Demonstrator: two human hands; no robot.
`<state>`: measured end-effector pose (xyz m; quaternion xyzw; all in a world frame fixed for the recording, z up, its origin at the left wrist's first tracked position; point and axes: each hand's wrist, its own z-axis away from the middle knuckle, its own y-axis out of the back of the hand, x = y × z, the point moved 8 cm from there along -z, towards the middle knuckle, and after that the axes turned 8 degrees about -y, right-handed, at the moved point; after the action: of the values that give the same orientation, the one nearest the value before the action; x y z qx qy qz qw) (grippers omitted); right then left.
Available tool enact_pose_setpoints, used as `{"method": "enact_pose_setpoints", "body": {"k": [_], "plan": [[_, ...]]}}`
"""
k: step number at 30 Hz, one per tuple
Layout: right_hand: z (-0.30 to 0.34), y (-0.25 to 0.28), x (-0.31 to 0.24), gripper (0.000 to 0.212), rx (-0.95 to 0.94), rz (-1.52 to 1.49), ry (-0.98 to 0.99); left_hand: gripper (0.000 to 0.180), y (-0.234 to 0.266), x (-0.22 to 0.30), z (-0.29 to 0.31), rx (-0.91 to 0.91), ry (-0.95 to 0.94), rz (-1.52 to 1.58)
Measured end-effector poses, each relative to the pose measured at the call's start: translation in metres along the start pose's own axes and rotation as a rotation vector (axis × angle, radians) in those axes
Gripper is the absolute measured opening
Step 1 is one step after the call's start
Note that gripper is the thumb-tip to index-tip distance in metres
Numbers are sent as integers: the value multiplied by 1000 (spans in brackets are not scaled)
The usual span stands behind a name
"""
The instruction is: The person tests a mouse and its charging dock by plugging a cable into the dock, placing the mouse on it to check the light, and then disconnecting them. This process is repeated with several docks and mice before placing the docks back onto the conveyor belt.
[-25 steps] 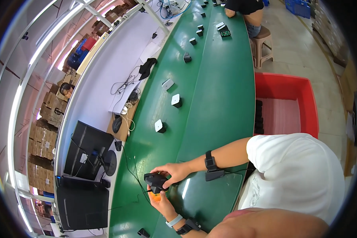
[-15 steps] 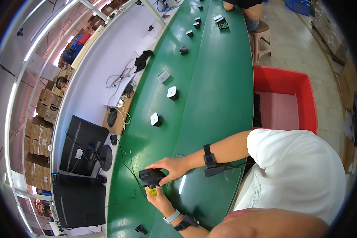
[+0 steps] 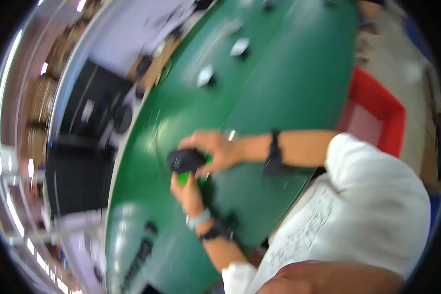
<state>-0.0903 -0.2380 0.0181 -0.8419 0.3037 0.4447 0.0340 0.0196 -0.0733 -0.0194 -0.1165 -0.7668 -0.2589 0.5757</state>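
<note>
A black rounded device, shaped much like a computer mouse, is held between my two hands above the green table. My right hand wraps its fingers over the top and near side of it. From below, my left hand grips its lower edge, beside a bright green part under the device. Motion blur hides the fine detail, and the device's underside cannot be seen. Two black blocks with white faces, one nearer and one farther, stand on the table beyond my hands.
Dark monitors line the left side past the table's edge. Blurred black items lie on the table at the lower left. A red bin stands on the floor to the right, and a person's arm shows at the far end.
The view has swung, sliding the table and blocks upward and blurring them. Both hands still hold the device. The part below it looked yellow before and looks green now.
</note>
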Motion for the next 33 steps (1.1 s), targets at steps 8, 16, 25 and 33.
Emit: {"method": "enact_pose_setpoints", "body": {"k": [8, 16, 25, 33], "plan": [[-6, -8, -18, 80, -5, 20, 98, 26, -5, 7, -6, -140, -90, 310], [-6, -6, -18, 81, 14, 37, 112, 25, -8, 8, -6, -120, -110, 345], [-5, 2, -8, 80, 42, 66, 35, 29, -1, -18, -6, -150, 12, 184], [-4, 1, -7, 77, 35, -15, -20, 32, -3, -7, -4, -156, -48, 325]]}}
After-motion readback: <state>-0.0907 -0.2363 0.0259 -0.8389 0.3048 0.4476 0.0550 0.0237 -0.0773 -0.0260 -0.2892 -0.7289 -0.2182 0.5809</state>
